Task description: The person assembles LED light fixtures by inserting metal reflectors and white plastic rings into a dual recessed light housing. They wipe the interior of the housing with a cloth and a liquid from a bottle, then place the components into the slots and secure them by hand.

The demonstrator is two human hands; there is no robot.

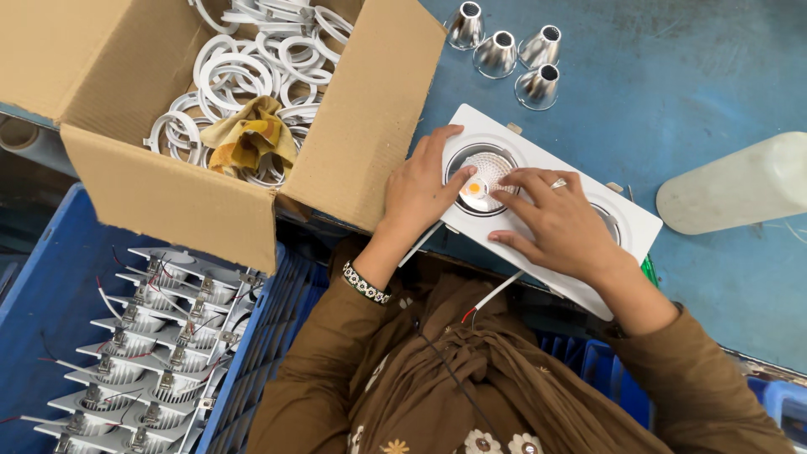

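Note:
A white rectangular twin downlight fixture (626,220) lies tilted on the blue table edge in front of me. Its left round opening holds a ribbed reflector (483,172) with a yellow light chip at its centre. My left hand (418,192) grips the fixture's left end, thumb on the ring's rim. My right hand (561,225), with a ring on one finger, lies flat on the fixture's middle, fingertips touching the reflector. A white wire with red tip (492,294) hangs from under the fixture.
An open cardboard box (168,193) of white rings (235,71) and a yellow rag (250,134) stands at left. Several shiny metal reflector cones (504,52) sit at the table's far side. A white plastic bottle (740,183) lies at right. A blue crate (50,277) holds stacked fixtures (151,353).

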